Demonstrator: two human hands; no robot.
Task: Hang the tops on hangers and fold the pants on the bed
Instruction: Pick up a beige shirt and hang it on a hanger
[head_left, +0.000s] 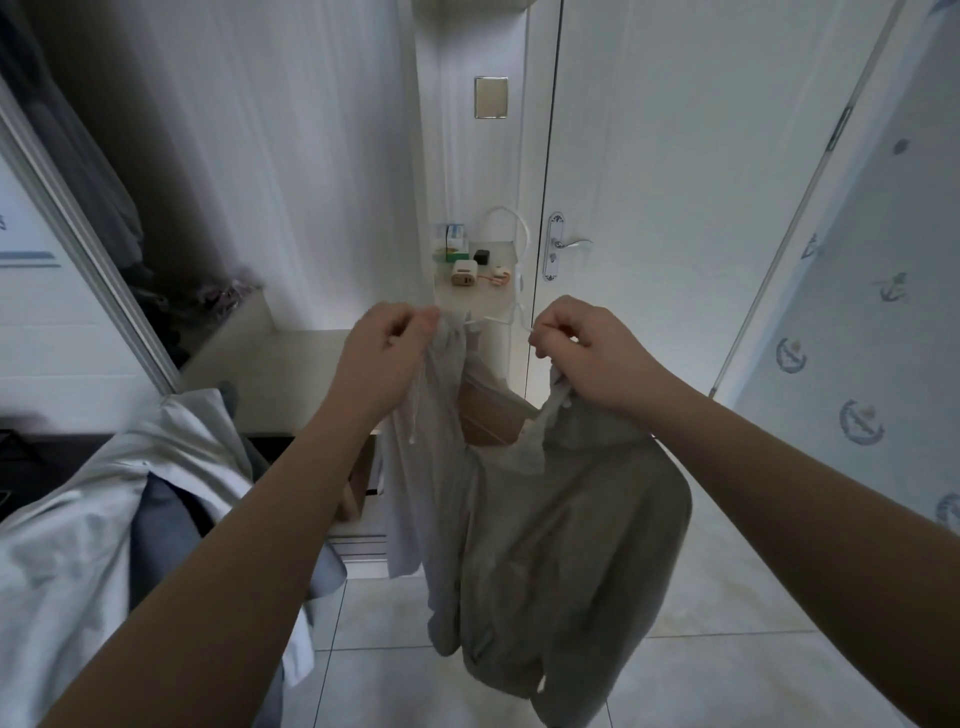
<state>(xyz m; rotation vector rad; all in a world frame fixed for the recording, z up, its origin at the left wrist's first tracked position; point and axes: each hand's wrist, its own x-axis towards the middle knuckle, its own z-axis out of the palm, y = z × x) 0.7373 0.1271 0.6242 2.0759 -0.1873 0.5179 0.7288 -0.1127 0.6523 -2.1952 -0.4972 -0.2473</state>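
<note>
Currently both hands are clenched on cloth: left hand (387, 345) pinches one side of the neck opening of the beige top (571, 519), right hand (584, 351) pinches the other side, w/ the white hanger (524, 236) between them, hook up. Top hangs in mid-air over the floor tiles, in front of the person, not on the bed. My read: one hanger arm is under the fabric by the left hand, and the arm by the right hand isn't seated yet. To do it well: stretch the neck wide, slide that shoulder over the arm tip, don't snag the drawstring (415, 410), then level both shoulders so nothing slips.

Containers: open wardrobe (98, 171), far left, holds dark garments hanging. Shelf (493, 301) beyond the hands carries small boxes (456, 240), a black cube (482, 256) & bits too small to ID. Near left, heap of pale & blue fabric (104, 519); clothes or bedding, can't tell.
</note>
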